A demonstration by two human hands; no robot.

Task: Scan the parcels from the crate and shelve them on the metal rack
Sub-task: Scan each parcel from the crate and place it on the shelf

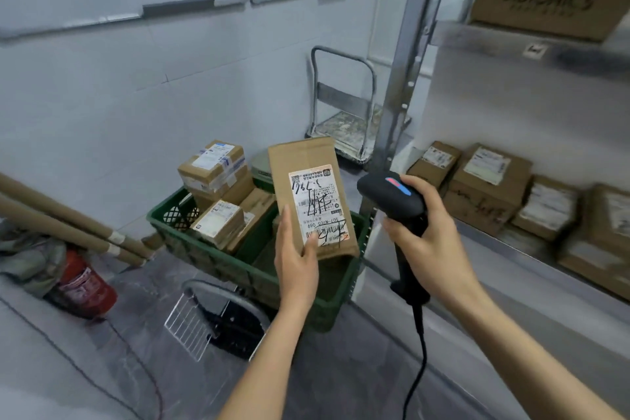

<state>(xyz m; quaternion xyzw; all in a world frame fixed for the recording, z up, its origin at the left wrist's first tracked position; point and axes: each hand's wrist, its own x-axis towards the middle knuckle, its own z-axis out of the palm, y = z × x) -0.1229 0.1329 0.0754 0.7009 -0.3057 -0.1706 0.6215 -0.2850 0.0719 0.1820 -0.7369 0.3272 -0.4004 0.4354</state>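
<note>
parcel label lies just left of the scanner nose

at the left the green crate sits on the floor. several taped cardboard parcels are piled toward its far end, lower than the hands. above its near rim the left hand holds one parcel by its bottom end. the fingers run up the left edge and the thumb presses on the lower part of the shipping label.

this parcel is a flat brown carton. its long axis stands nearly upright, with the top tipped a little to the left. a seam runs down its upper half. the white label, scrawled over in black marker, faces the camera.

just to the right, clear of the carton's edge, is the black scanner. its head is level with the label's upper half and its nose is turned leftward toward it. the right hand grips the handle with its fingers closed round it, and the cable hangs down.

i judge this to be the scan step. the label faces the camera more than the nose, so the carton may need turning rightward. the thumb may also be covering part of a barcode.

further right stands the metal rack, with shelved boxes on its lower shelf. it is nearer the right hand, though the left hand carries the carton.
</note>
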